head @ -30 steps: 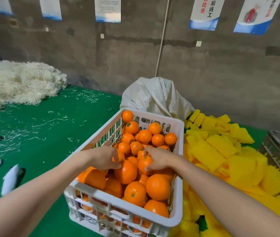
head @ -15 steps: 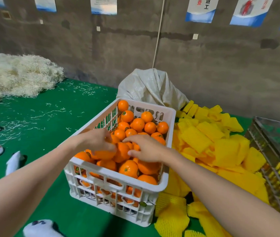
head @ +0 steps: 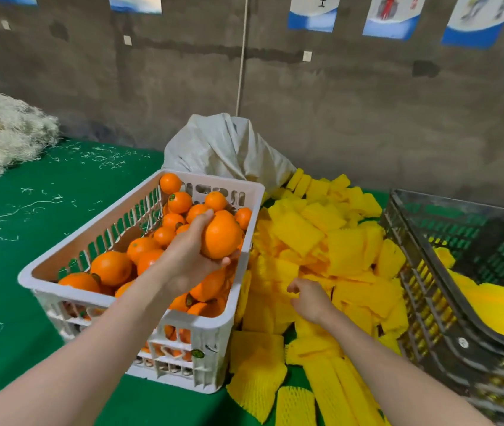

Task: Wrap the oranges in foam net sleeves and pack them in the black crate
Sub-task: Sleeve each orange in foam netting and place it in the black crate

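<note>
Lifted from white crate (head: 207,327), orange (head: 221,238) fills left hand (head: 189,256); foam sleeves (head: 296,232) pile alongside.

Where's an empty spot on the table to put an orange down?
The bare green table cover left of the white slatted plastic crate, up to the white shredded-fibre heap, is free, bar stray strands. Right of it is crowded: yellow foam net sleeves fill the gap to the black plastic crate.
</note>
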